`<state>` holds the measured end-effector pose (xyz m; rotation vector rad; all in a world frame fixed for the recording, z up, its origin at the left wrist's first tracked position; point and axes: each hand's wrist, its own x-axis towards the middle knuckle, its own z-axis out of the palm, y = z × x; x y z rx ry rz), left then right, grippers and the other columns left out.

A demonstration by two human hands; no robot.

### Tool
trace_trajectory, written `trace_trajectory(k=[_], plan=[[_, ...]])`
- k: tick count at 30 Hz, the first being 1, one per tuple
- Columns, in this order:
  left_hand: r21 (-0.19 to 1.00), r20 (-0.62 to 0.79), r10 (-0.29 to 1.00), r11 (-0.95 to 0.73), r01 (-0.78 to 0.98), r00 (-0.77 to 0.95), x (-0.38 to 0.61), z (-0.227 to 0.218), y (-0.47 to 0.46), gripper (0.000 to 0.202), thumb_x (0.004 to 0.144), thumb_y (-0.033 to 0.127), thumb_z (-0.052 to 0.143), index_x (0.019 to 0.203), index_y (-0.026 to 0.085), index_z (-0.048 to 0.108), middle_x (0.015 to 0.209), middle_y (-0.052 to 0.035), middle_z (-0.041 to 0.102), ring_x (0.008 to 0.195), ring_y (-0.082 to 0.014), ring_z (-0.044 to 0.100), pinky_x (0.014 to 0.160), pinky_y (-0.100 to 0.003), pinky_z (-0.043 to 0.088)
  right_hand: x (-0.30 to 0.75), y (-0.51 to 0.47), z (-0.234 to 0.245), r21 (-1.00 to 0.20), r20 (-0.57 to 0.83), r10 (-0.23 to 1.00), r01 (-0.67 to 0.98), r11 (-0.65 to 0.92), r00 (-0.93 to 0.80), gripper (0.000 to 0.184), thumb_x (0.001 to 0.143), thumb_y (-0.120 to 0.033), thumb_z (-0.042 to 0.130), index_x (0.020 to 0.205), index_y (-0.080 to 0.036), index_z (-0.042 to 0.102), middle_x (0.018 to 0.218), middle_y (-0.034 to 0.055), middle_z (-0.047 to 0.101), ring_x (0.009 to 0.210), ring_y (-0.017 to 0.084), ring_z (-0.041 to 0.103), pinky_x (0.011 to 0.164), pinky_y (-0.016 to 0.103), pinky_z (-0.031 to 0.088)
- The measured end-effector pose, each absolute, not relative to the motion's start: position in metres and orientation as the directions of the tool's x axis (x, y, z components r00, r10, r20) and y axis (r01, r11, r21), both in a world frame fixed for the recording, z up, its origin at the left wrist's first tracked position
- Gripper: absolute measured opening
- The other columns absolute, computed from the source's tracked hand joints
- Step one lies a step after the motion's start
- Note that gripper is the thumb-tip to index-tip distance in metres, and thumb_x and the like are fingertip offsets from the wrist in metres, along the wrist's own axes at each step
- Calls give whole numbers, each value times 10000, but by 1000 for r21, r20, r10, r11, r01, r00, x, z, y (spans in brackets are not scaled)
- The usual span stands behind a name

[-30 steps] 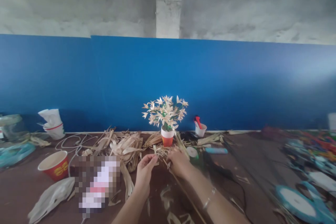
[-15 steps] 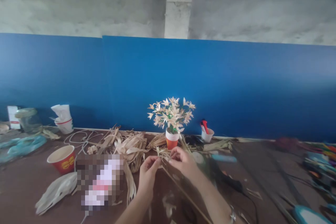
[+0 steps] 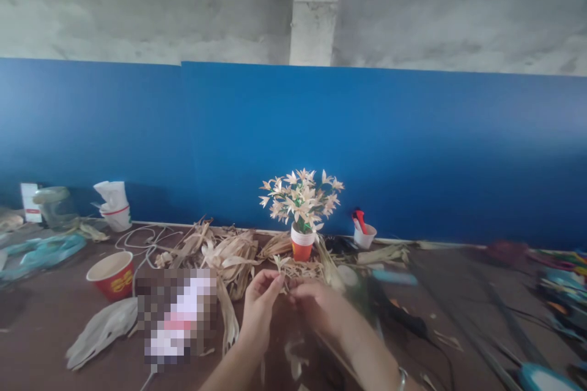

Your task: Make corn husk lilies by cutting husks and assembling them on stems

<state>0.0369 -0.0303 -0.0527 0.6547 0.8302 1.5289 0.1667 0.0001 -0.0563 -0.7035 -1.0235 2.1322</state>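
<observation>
My left hand (image 3: 261, 302) is closed in a pinch below a small pale husk flower (image 3: 280, 261), whose petals rise above the fingertips. Close beside it, my right hand (image 3: 318, 305) has its fingers drawn together, slightly blurred, meeting the left fingertips; what they grip is too small to make out. A long thin strip (image 3: 342, 361) trails toward the lower right, partly hidden by the right forearm. Just behind both hands stands an orange-and-white paper cup (image 3: 302, 247) filled with a bunch of pale husk flowers (image 3: 300, 198) on green stems.
Dried corn husks (image 3: 233, 253) lie heaped left of the flower cup. Further left are a red paper bowl (image 3: 112, 275) and a pale husk piece (image 3: 103, 333). A white cup with a red-handled tool (image 3: 364, 233) stands right. A dark corded tool (image 3: 406, 321) lies near my right forearm.
My right hand has turned inward and lowered, its fingers coming against the left fingertips and covering the strip's upper end. The left hand keeps its pinch. The view has shifted slightly.
</observation>
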Motion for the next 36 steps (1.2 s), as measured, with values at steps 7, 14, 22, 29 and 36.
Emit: trace_trajectory(k=[7,14,22,29,36], plan=[[876,-4,974,-105,-471,-226,35,-55,-28,295,587,386,782,678,159,615,592,21,621,538,-117,567,543,-219,453,168,3,-59,-811,-175,804,-380,-445,-568,174,598,-134,704,769,-136,672,661,-6,631,621,100,553,662,225,419],[809,-28,984,-80,-582,-175,34,-67,-24,274,609,331,795,704,163,601,640,28,623,601,-98,555,614,-203,439,159,-8,-43,-907,-214,937,-301,-296,-275,196,587,-249,790,718,-182,660,657,-3,669,639,160,615,658,289,456],[671,-79,997,66,-739,18,35,-56,-28,288,586,289,822,690,151,592,633,7,651,579,-99,577,612,-221,465,159,-8,-39,-930,-172,931,-260,-261,-321,206,625,-309,777,741,-168,682,691,11,686,665,162,630,686,286,466],[664,-77,997,42,-747,-12,34,-62,-24,256,588,271,821,684,150,617,605,12,643,542,-82,556,547,-183,439,167,-6,-36,-993,22,926,-114,-23,-376,285,631,-142,697,900,-211,630,833,-18,680,803,152,623,759,267,458],[684,-66,998,28,-729,-23,34,-68,-20,234,563,247,833,652,136,647,650,-1,644,609,-81,566,606,-170,447,168,-10,-27,-833,373,868,295,469,-327,156,760,-131,564,851,-231,641,831,-4,642,816,162,586,763,281,442]])
